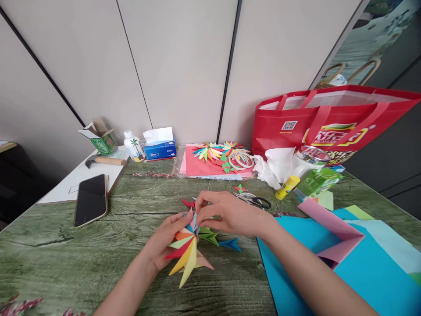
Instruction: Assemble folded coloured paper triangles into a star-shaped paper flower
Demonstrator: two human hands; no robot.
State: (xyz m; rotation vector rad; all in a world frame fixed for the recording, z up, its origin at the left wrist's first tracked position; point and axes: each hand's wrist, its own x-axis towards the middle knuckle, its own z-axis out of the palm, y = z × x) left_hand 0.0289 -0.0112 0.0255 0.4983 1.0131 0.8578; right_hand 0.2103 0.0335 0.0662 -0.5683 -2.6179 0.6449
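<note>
My left hand [166, 239] grips a fan of folded paper points [187, 254] in yellow, orange, red, pale green and blue, held just above the table. My right hand [219, 210] pinches a light blue folded piece [194, 221] at the top of that fan, its fingertips close to my left thumb. Behind my hands, loose folded pieces lie on the table: green ones [209, 236], a blue one [231, 244] and a red one [188, 203]. My fingers partly hide where the pieces meet.
Scissors [253, 199], a yellow glue stick [287, 187] and crumpled tissue [268, 169] lie beyond my right hand. Finished paper stars [208, 152] rest on red paper [204, 169] at the back. Blue sheets [371, 272] cover the right. A phone [91, 200] and hammer [105, 161] sit left.
</note>
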